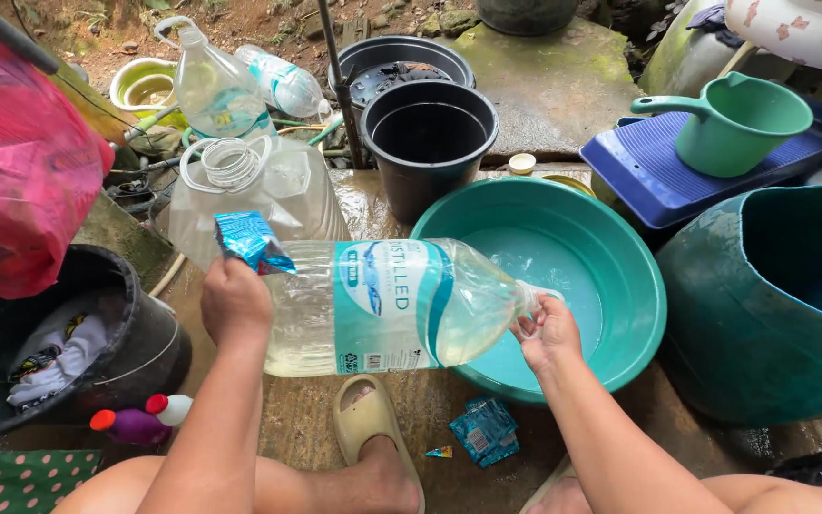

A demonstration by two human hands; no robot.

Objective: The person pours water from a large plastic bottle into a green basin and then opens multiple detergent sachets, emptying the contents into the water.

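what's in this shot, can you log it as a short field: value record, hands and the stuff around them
setting: wet outdoor washing spot
left hand: props the base of a large clear water jug, also pinching a blue sachet
right hand: grips the jug at its neck handle
jug: lying sideways, partly filled, mouth over the teal basin
basin: holds shallow water
behind: black buckets, two more clear jugs
right side: green dipper on a blue washboard
ground: torn blue sachet near a sandalled foot
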